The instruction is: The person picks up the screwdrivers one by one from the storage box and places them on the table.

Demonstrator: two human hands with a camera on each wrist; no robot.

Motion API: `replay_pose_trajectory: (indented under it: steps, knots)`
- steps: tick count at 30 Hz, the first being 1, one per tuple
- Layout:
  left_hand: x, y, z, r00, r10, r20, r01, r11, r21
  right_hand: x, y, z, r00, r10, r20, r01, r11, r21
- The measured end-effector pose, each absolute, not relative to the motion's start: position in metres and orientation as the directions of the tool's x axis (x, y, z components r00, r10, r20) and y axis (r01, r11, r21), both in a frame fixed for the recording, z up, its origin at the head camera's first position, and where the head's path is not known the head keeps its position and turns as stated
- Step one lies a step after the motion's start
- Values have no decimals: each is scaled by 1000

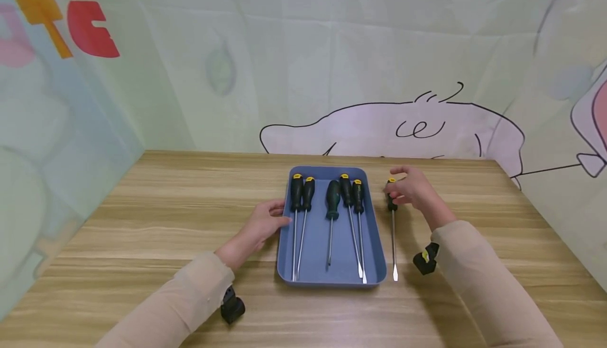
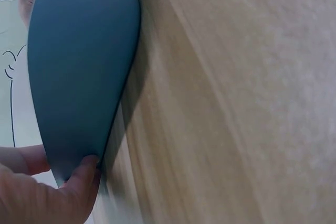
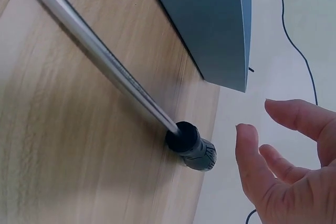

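Tray [image 1: 315, 253] walls ring 5 screwdrivers [image 1: 333, 200]; entry from above. Wider gaps flank middle one; left pair [image 1: 308, 194], right pair [image 1: 346, 192] packed close. Left hand [image 1: 263, 224] blocks left wall. Narrow strip between right wall and loose screwdriver [image 1: 393, 232], right hand [image 1: 412, 187] near handle. Broad table [image 1: 189, 195] room leftward. Backdrop [image 1: 213, 121] bars far edge.

The tray [image 1: 315, 253] is matt plastic, the screwdriver shaft [image 3: 102, 51] glossy metal, the wrinkled backdrop [image 1: 303, 63] probably cloth.

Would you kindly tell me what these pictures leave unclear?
Left wrist: the inside of the tray, hidden by its outer wall.
Head: any lettering on the tray's middle screwdriver, too small to read.
Right wrist: the tip of the loose screwdriver, cut off by the top edge.
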State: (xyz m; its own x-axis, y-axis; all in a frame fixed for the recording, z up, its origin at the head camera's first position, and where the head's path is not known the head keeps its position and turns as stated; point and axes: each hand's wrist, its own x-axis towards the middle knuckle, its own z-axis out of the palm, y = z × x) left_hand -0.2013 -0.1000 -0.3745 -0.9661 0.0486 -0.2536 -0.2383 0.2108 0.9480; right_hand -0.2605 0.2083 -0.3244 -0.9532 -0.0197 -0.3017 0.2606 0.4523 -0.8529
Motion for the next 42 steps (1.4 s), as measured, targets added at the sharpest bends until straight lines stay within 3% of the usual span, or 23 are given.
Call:
replay_pose_trajectory:
  steps: [42]
  knots:
    - [-201,-99,-375,-968,49,-245,-230,203,952,-268,186,-313,-956,-34,-292,249,435,-865]
